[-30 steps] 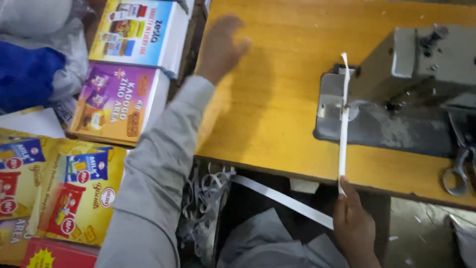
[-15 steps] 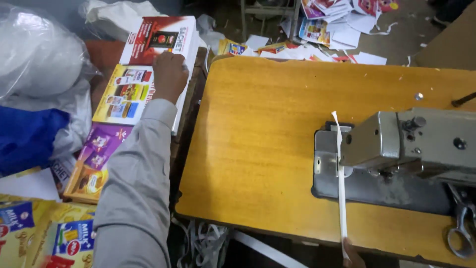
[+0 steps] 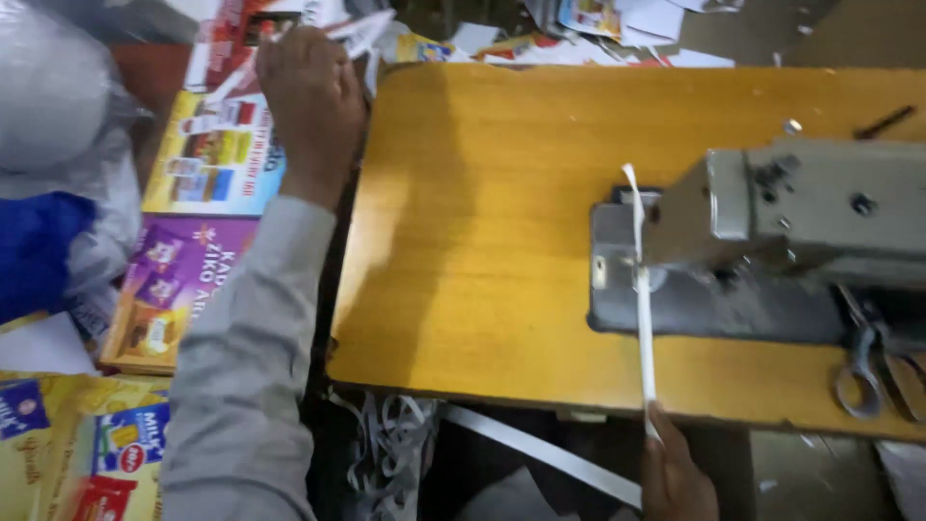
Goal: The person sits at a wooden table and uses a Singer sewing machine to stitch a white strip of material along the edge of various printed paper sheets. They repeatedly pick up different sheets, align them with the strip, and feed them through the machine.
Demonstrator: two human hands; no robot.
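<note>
My left hand [image 3: 307,108] reaches out to the left of the wooden sewing table [image 3: 482,232] and rests on a stack of printed red and white bags [image 3: 227,53], its fingers curled on the top one. Low at the table's front edge, my right hand [image 3: 675,473] pinches a narrow white strip [image 3: 640,289]. The strip runs from that hand up across the grey sewing machine [image 3: 772,241] bed, under the machine's head.
Stacks of printed yellow, purple and red bags [image 3: 183,289] lie left of the table. A blue cloth [image 3: 39,246] and a clear plastic bundle [image 3: 58,96] sit at far left. Scissors [image 3: 863,371] rest on the table's right. Loose white strips [image 3: 386,444] hang below the table.
My left hand left the table top and moved left and farther away onto the stack of printed bags. The right hand keeps the white strip pinched.
</note>
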